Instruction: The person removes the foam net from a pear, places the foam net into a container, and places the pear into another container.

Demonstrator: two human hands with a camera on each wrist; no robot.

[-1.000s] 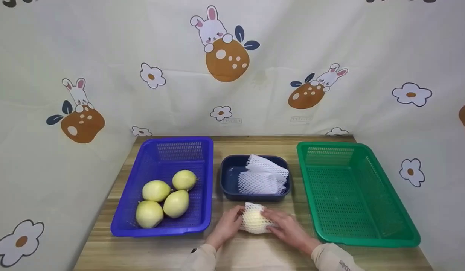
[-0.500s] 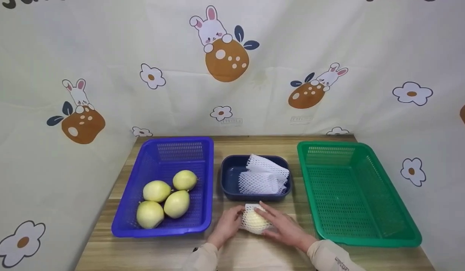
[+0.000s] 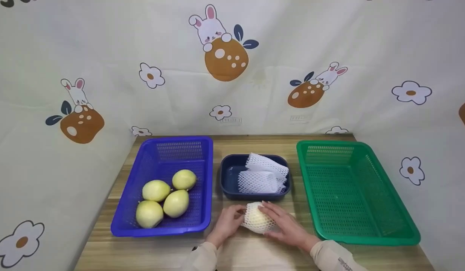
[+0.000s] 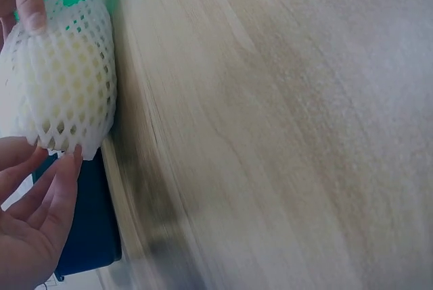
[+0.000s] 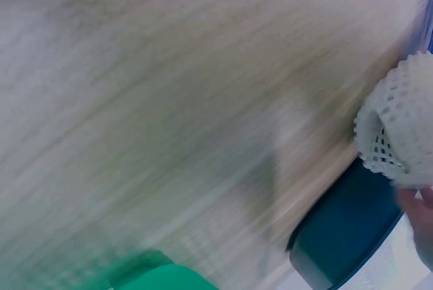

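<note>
Two hands cup one net-wrapped pear on the wooden counter (image 3: 255,252).

Far left, the blue plastic basket (image 3: 142,226) carries four bare yellow-green pears (image 3: 164,197). The left hand (image 3: 227,223) props the wrapped pear (image 3: 256,220) with loosely curved fingers (image 4: 61,185) at its left side. The right hand (image 3: 283,226) arches over its top, fingers curled round the white foam net. Behind sits one dark blue tray (image 3: 229,177) of spare white foam nets (image 3: 262,177); one green plastic basket (image 3: 368,233) stands right.

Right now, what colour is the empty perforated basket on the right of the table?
Green: the empty perforated plastic basket is solid green all over. The head view shows it best.
</note>
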